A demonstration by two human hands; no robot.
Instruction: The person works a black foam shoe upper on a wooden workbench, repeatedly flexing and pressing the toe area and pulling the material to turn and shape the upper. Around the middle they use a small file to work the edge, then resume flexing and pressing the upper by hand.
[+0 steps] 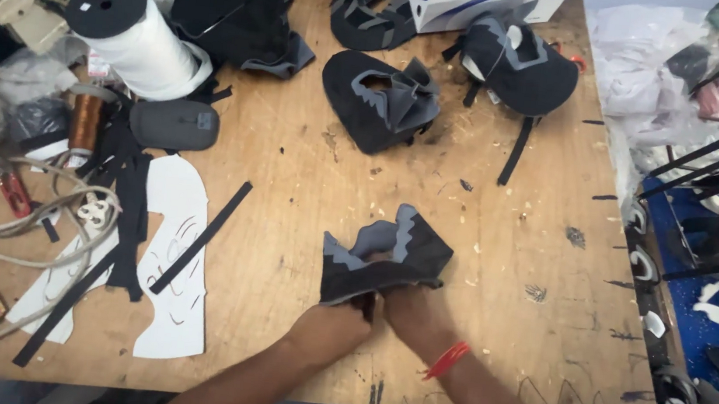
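Both hands are close together at the near edge of the wooden table [287,221]. The left hand [332,327] and the right hand [417,317] each pinch the bottom edge of a black and grey shoe piece [385,253], which stands up in the middle of the table. The right wrist wears a red band [447,360]. More shoe pieces [378,98] lie far back. A big white roll [134,35] sits far left, and white paper shapes [174,254] lie near left.
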